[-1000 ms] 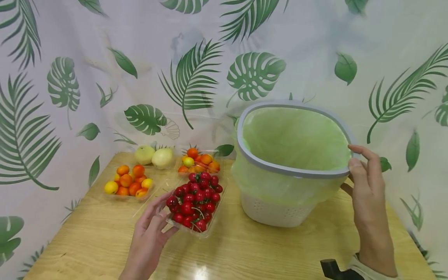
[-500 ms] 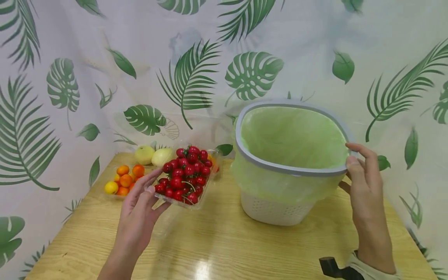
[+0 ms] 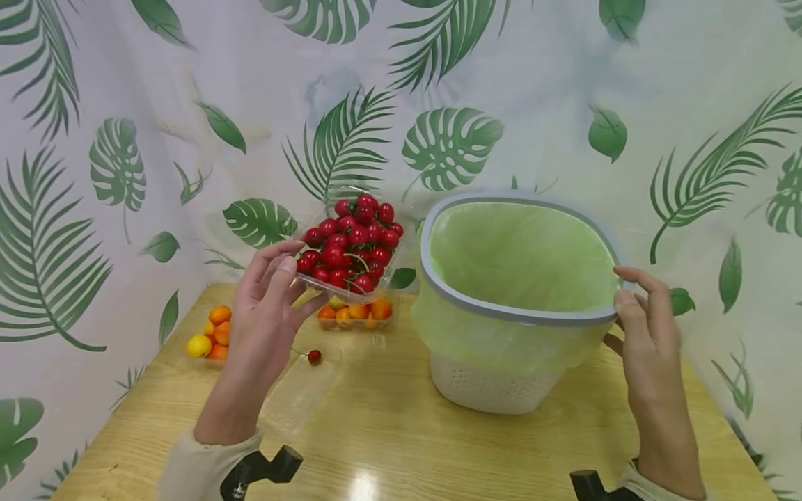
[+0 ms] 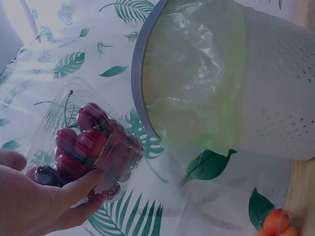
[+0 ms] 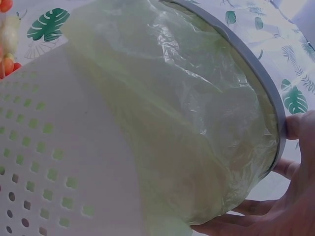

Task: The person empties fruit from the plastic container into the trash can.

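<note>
My left hand (image 3: 266, 306) grips a clear plastic box heaped with red cherries (image 3: 354, 243), held up in the air left of the bin. Seen in the left wrist view, its fingers wrap around the side and underside of the box of cherries (image 4: 88, 142). A white perforated trash bin (image 3: 495, 383) stands on the table, tilted, with a grey rim (image 3: 532, 316) over a green plastic liner (image 3: 520, 250). At the rim's right side my right hand (image 3: 651, 348) pinches the edge; the right wrist view shows its fingers (image 5: 293, 128) on the rim and lower liner.
One stray cherry (image 3: 315, 357) lies on the wooden table (image 3: 401, 438), beside a flat clear plastic lid (image 3: 297, 390). Behind it stands a clear box of orange and yellow fruit (image 3: 357, 313). Another group of small citrus (image 3: 216, 334) is partly hidden by my left forearm. A leaf-patterned curtain (image 3: 532, 90) hangs behind.
My left hand has lifted the box of cherries up and away from the table, first leftward, then back right. The stray cherry and lid now show below. My right hand stays on the rim.
</note>
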Action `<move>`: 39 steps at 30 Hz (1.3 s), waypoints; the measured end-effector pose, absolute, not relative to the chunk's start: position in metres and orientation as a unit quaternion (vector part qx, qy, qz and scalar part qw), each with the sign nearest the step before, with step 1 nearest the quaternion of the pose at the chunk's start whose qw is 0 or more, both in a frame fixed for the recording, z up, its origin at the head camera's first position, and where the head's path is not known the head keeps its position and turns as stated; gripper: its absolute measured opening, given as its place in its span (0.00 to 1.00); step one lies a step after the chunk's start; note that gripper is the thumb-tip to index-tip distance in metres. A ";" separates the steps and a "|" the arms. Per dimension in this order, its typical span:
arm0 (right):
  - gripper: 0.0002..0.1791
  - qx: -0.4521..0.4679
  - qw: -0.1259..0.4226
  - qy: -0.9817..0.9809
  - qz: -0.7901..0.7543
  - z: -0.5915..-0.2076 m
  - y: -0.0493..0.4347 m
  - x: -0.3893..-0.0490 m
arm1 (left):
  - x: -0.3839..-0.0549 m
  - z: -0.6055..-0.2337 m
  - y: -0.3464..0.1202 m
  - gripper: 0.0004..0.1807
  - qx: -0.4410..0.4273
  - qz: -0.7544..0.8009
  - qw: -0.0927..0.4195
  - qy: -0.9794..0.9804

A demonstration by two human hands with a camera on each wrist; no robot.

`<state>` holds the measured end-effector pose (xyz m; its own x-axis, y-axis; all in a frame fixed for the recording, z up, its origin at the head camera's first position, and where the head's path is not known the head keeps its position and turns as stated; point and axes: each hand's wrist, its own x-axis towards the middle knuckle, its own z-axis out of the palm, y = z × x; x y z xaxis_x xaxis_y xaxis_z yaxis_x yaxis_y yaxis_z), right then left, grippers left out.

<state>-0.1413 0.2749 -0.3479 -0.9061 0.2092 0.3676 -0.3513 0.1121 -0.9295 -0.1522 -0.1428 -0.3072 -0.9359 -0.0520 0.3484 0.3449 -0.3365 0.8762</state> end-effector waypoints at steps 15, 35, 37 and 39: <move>0.24 0.035 0.220 -0.704 0.674 -0.347 0.272 -0.140 | -0.184 -0.277 -0.099 0.17 -0.195 -0.755 0.173 -0.602; 0.25 0.056 0.216 -0.711 0.667 -0.349 0.274 -0.139 | -0.211 -0.266 -0.055 0.16 -0.322 -0.674 0.230 -0.624; 0.25 0.054 0.215 -0.713 0.666 -0.348 0.274 -0.139 | -0.213 -0.265 -0.051 0.16 -0.334 -0.664 0.233 -0.627; 0.25 0.054 0.214 -0.715 0.664 -0.348 0.274 -0.139 | -0.214 -0.264 -0.048 0.15 -0.343 -0.656 0.237 -0.629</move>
<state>-0.1392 0.2736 -0.3481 -0.9025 0.2071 0.3777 -0.3614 0.1128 -0.9255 -0.2135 -0.0483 -0.2644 -0.6533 0.1205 0.7474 0.7417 -0.0961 0.6638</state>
